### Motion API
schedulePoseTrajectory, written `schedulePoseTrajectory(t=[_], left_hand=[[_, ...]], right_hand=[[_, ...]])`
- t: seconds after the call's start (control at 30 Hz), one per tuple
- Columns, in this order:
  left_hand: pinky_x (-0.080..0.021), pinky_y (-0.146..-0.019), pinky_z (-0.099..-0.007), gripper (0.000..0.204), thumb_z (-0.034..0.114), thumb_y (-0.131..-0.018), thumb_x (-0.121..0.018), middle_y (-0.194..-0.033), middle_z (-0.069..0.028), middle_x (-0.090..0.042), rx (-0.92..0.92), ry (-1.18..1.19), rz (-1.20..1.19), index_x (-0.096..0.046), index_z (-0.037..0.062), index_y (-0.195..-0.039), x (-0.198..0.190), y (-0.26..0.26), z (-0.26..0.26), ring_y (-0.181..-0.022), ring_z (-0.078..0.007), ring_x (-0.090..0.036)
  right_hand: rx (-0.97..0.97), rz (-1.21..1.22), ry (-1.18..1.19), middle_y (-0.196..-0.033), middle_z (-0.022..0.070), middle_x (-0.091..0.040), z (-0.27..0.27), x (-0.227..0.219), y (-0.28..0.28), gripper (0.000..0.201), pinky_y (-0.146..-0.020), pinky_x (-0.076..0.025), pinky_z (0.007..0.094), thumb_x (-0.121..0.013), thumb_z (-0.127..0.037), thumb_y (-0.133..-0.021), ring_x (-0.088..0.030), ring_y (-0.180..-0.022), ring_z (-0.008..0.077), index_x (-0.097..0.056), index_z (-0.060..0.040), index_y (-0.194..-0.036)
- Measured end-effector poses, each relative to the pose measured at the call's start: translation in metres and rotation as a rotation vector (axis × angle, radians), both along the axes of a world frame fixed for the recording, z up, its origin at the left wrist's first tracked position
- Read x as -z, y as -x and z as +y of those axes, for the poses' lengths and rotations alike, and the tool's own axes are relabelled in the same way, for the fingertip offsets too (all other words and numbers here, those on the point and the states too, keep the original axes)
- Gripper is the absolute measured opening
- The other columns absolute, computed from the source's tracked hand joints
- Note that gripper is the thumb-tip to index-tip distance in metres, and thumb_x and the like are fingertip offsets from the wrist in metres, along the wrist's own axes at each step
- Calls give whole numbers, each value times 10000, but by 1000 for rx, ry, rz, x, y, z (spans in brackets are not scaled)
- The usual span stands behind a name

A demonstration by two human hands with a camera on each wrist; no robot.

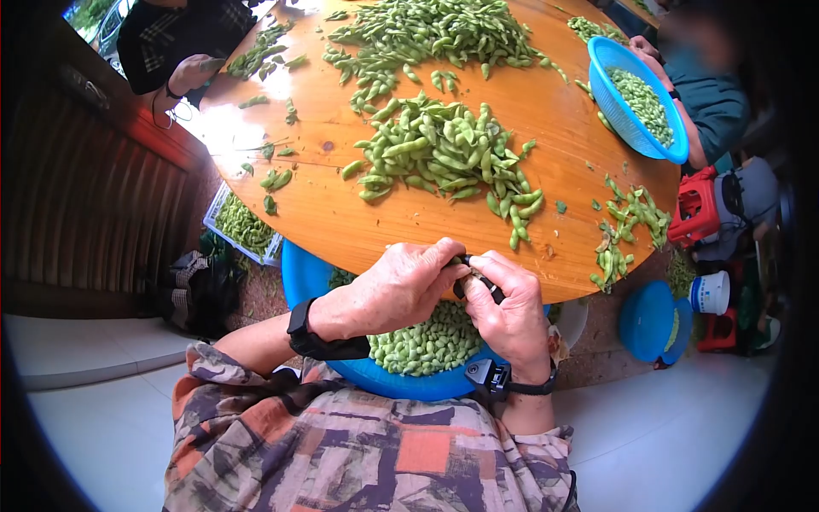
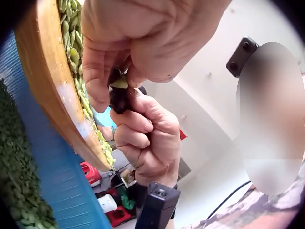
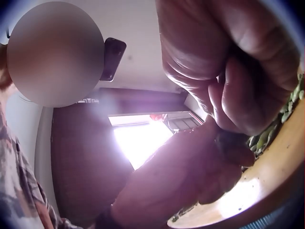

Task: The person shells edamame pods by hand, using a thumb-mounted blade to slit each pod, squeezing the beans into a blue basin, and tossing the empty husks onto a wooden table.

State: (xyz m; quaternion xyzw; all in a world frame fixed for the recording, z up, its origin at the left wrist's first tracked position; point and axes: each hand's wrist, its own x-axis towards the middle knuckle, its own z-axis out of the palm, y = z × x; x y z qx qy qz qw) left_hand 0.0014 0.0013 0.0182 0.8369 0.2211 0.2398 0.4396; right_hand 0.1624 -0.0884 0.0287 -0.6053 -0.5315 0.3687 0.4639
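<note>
Over the table's near edge, my left hand (image 1: 388, 286) and right hand (image 1: 516, 316) meet fingertip to fingertip. Between them they pinch a soybean pod; a yellow-green bit of the pod (image 2: 119, 84) shows in the left wrist view, the rest hidden by fingers. Black coverings (image 1: 488, 288) wrap some right-hand fingertips. Below the hands, a blue basin (image 1: 294, 273) holds shelled green soybeans (image 1: 426, 341). Just beyond, a pile of soybean pods (image 1: 444, 154) lies on the round wooden table (image 1: 341, 222).
A larger pod heap (image 1: 435, 30) spreads farther back. Loose pods (image 1: 631, 222) lie at the right edge. Another person's blue colander (image 1: 636, 102) holds beans. A white crate of pods (image 1: 243, 226) stands at left; blue basins (image 1: 646, 320) and a white bucket (image 1: 710, 293) stand right.
</note>
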Motion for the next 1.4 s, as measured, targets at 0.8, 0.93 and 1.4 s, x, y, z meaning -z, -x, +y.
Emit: schedulePoseTrajectory(t=[0.8, 0.93, 1.4], left_hand=[[-457, -607, -230, 322, 124, -1014, -431, -928, -77, -667, -125, 1090, -274, -610, -46, -1220, 11, -5, -16, -686, -48, -533], [-461, -638, -210, 245, 66, -952, -432, -1322, -129, -579, -176, 1035, -385, -616, -66, -1046, 19, -10, -26, -738, -46, -501], [-524, -797, -316, 181, 109, -982, -571, -938, -116, -685, 495, 342, 40, -624, -3, -1113, 2, 1, -17, -870, -209, -660]], right_hand=[[211, -354, -244, -830, 168, -553, -1, 12, 38, 183, -628, -474, 372, -587, 88, -820, -592, -690, 336, -615, 61, -998], [263, -487, -346, -858, 180, -545, 1, 16, 41, 195, -639, -479, 402, -583, 94, -827, -582, -741, 366, -615, 54, -1015], [-77, -212, 14, -747, 122, -572, -46, -25, -56, 162, -550, -436, 321, -599, 50, -819, -552, -574, 245, -637, 56, -976]])
